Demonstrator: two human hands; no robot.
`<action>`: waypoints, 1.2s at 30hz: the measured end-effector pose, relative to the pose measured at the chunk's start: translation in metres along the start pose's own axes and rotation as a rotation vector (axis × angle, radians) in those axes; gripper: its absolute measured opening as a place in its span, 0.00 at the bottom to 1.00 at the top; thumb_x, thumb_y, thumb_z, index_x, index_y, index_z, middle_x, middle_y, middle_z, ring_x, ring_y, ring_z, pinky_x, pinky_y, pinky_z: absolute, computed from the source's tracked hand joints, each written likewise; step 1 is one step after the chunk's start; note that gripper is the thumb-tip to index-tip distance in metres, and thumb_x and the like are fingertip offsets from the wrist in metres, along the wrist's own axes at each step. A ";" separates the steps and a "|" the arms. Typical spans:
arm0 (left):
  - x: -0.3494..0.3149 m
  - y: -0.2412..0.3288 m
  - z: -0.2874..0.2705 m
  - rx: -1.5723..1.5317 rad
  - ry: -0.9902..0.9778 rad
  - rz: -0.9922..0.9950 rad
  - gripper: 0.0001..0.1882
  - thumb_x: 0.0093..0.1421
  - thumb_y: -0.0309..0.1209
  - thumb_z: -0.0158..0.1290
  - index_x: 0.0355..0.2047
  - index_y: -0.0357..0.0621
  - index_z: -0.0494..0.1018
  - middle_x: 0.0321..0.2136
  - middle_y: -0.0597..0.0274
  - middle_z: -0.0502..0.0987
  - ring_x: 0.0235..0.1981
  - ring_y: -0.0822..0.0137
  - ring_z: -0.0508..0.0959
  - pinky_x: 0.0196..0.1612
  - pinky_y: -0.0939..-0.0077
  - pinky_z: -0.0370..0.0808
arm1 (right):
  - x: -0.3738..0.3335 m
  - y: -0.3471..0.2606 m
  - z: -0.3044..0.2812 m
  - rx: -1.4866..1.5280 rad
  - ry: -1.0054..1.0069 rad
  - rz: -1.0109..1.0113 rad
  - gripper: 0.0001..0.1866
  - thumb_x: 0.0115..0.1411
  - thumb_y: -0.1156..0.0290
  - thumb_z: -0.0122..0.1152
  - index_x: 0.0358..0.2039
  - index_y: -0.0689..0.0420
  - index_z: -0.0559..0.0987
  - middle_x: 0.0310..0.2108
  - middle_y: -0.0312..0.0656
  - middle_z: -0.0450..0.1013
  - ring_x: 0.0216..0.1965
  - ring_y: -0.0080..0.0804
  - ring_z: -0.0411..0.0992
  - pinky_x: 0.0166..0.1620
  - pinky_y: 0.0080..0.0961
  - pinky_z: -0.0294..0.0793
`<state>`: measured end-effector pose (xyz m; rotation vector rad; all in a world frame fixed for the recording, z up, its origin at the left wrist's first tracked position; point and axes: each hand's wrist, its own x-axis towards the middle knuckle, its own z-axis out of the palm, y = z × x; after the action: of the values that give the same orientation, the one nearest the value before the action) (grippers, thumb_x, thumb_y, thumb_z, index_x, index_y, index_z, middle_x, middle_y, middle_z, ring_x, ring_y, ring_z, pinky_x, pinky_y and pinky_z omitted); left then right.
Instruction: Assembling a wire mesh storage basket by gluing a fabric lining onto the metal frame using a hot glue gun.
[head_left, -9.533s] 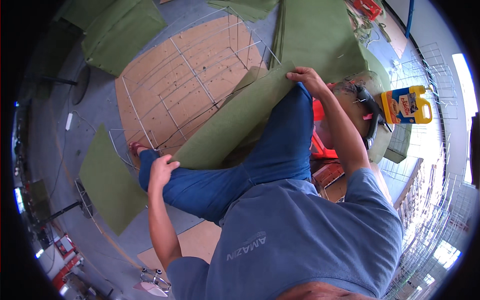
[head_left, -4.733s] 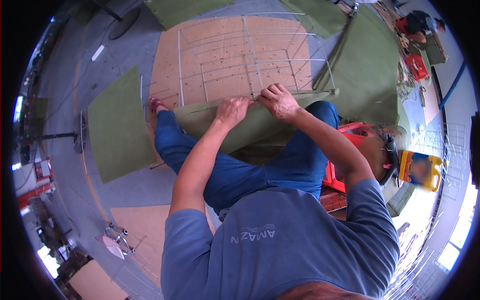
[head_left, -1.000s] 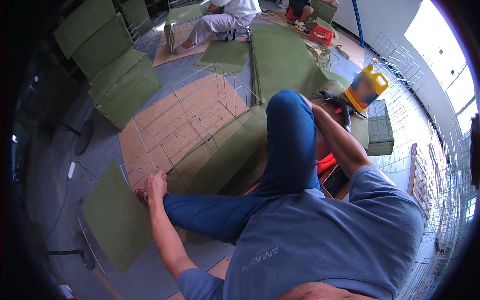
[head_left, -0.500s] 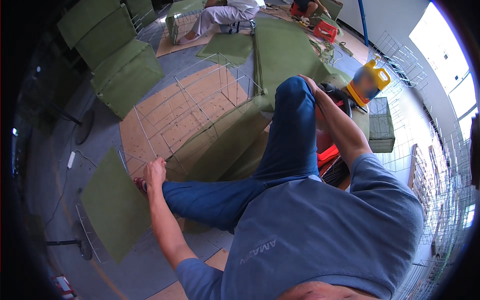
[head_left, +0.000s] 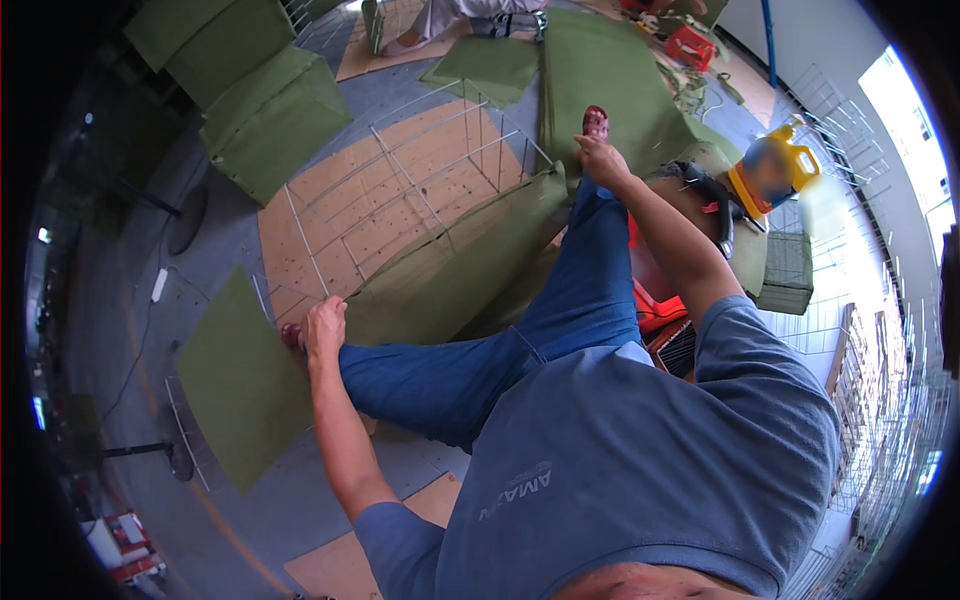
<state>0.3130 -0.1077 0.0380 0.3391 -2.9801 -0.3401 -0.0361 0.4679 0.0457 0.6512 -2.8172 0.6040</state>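
Looks to me like you're lining up the green sheet's (head_left: 470, 255) long edge with the wire frame (head_left: 407, 180), so the next move probably calls for an even pull. The sheet slants between your legs and the frame. Your left hand (head_left: 325, 325) seems closed on its left corner; your right hand's (head_left: 603, 160) near the far end, can't tell if it's gripping.

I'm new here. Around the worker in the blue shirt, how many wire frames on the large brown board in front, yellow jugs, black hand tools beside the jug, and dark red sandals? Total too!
Wire frame: 1
Yellow jug: 1
Black hand tool: 1
Dark red sandals: 2
Total: 5
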 end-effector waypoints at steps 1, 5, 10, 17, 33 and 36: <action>-0.015 -0.007 -0.002 0.015 0.014 -0.007 0.09 0.65 0.36 0.57 0.38 0.45 0.81 0.35 0.47 0.83 0.40 0.41 0.81 0.42 0.46 0.76 | 0.000 -0.031 0.016 -0.066 -0.010 -0.224 0.17 0.66 0.64 0.55 0.52 0.56 0.80 0.52 0.46 0.78 0.54 0.48 0.76 0.58 0.43 0.73; -0.019 0.040 -0.018 0.311 0.172 0.005 0.12 0.64 0.32 0.57 0.46 0.44 0.81 0.43 0.53 0.79 0.46 0.50 0.77 0.50 0.55 0.75 | -0.007 -0.074 0.047 -0.166 -0.095 -0.622 0.15 0.63 0.69 0.56 0.51 0.51 0.79 0.48 0.39 0.76 0.55 0.38 0.73 0.60 0.36 0.68; -0.008 0.058 0.021 0.129 0.235 0.142 0.11 0.66 0.28 0.55 0.46 0.39 0.80 0.41 0.54 0.80 0.45 0.50 0.79 0.49 0.56 0.76 | 0.009 -0.057 0.053 -0.207 -0.090 -0.728 0.12 0.55 0.72 0.57 0.42 0.51 0.77 0.36 0.37 0.71 0.45 0.36 0.72 0.56 0.35 0.68; -0.006 0.049 0.036 0.024 0.284 0.113 0.09 0.63 0.26 0.58 0.43 0.39 0.80 0.36 0.54 0.81 0.40 0.49 0.80 0.48 0.56 0.76 | 0.023 -0.048 0.051 -0.191 -0.210 -0.853 0.10 0.56 0.70 0.59 0.40 0.53 0.76 0.34 0.37 0.69 0.44 0.35 0.72 0.55 0.36 0.67; 0.065 0.138 0.096 -0.172 0.270 0.295 0.04 0.62 0.33 0.59 0.31 0.50 0.77 0.25 0.61 0.79 0.28 0.58 0.82 0.30 0.62 0.78 | 0.016 -0.142 0.092 0.066 -0.315 -0.859 0.07 0.61 0.71 0.58 0.40 0.56 0.77 0.30 0.43 0.73 0.35 0.44 0.74 0.43 0.42 0.72; 0.059 0.136 0.097 -0.231 0.141 0.271 0.08 0.66 0.37 0.57 0.32 0.48 0.77 0.25 0.58 0.80 0.25 0.53 0.82 0.28 0.55 0.78 | 0.019 -0.134 0.093 0.037 -0.423 -0.909 0.06 0.62 0.70 0.60 0.38 0.56 0.77 0.28 0.42 0.73 0.33 0.43 0.75 0.42 0.41 0.73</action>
<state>0.2134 0.0276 -0.0185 -0.0625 -2.7622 -0.5931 0.0000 0.3115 0.0132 2.0734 -2.4026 0.3509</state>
